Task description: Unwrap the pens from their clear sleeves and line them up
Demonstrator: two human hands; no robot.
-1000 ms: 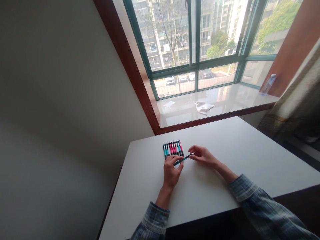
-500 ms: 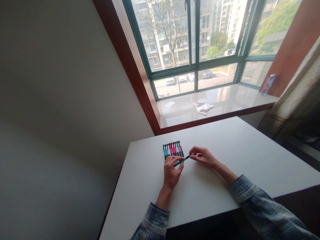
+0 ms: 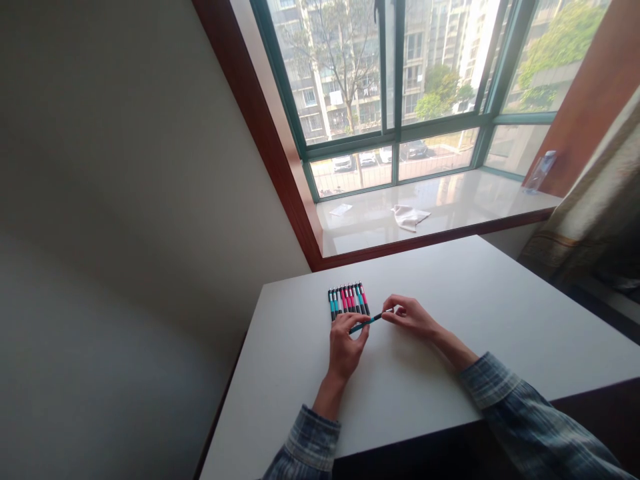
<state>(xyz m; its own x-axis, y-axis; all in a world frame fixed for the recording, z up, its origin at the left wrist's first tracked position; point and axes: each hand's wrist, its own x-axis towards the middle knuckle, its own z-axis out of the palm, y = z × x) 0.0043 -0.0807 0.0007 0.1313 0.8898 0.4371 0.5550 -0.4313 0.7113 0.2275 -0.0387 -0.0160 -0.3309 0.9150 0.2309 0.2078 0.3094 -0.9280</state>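
A teal and black pen (image 3: 369,322) is held between both my hands just above the white table (image 3: 450,373). My left hand (image 3: 345,343) pinches its near end. My right hand (image 3: 413,316) pinches its far, silver-tipped end. Right behind the left hand, a tidy row of several pink and teal pens (image 3: 349,299) lies side by side on the table. Both my sleeves are blue plaid.
A glossy window sill (image 3: 450,200) runs behind the table, with a crumpled white cloth (image 3: 409,216), a small paper (image 3: 341,209) and a clear plastic bottle (image 3: 542,170) on it. A curtain (image 3: 590,193) hangs at the right. A bare wall stands at the left.
My hands keep the same hold on the pen. The view has shifted slightly, so everything sits a little lower and to the right.
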